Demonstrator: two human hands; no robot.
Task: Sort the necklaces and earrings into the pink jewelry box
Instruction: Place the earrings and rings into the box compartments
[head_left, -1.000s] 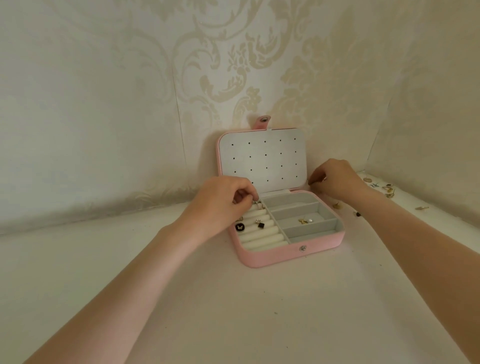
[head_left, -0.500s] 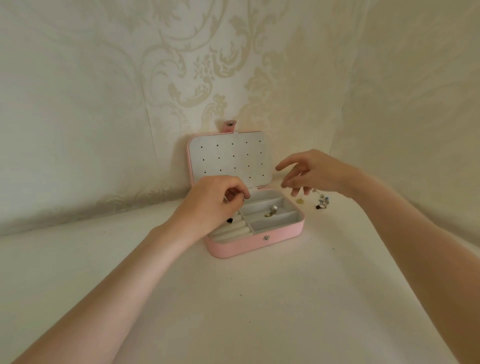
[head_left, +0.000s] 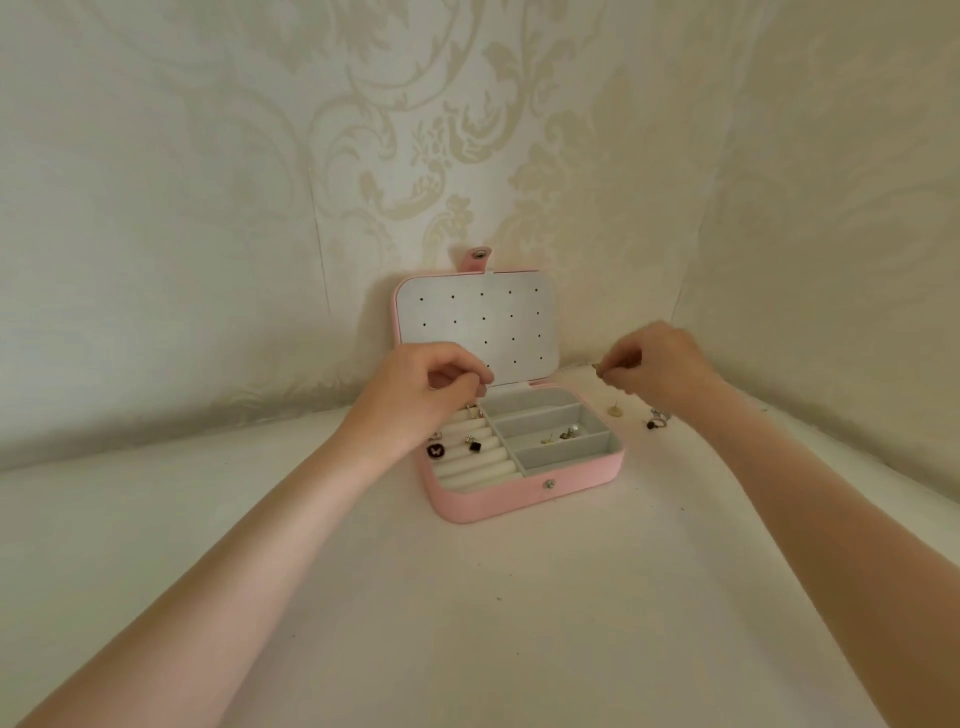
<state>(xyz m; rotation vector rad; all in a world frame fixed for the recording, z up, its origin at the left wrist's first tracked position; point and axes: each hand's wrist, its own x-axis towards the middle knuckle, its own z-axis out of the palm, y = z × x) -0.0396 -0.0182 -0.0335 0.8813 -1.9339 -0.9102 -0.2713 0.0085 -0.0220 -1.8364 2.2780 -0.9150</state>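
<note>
The pink jewelry box (head_left: 519, 496) lies open on the white surface, its perforated lid (head_left: 478, 332) leaning against the wall. My left hand (head_left: 415, 389) hovers over the ring rolls at the box's back left, fingers curled and pinching a small silver earring (head_left: 474, 411). A black butterfly piece (head_left: 435, 450) and a black square earring (head_left: 474, 445) sit in the rolls. A pearl and gold earrings (head_left: 563, 434) lie in the middle grey compartment. My right hand (head_left: 657, 369) is raised right of the box, pinching a small gold earring (head_left: 598, 368).
A pale stud earring (head_left: 615, 410) and a small cluster of silver and dark jewelry (head_left: 657, 418) lie on the surface right of the box. Patterned walls close the corner behind and to the right.
My right hand, with fingers spread half a second ago, has closed into a pinch on a small gold earring and lifted it. My left hand stays at the ring rolls.
</note>
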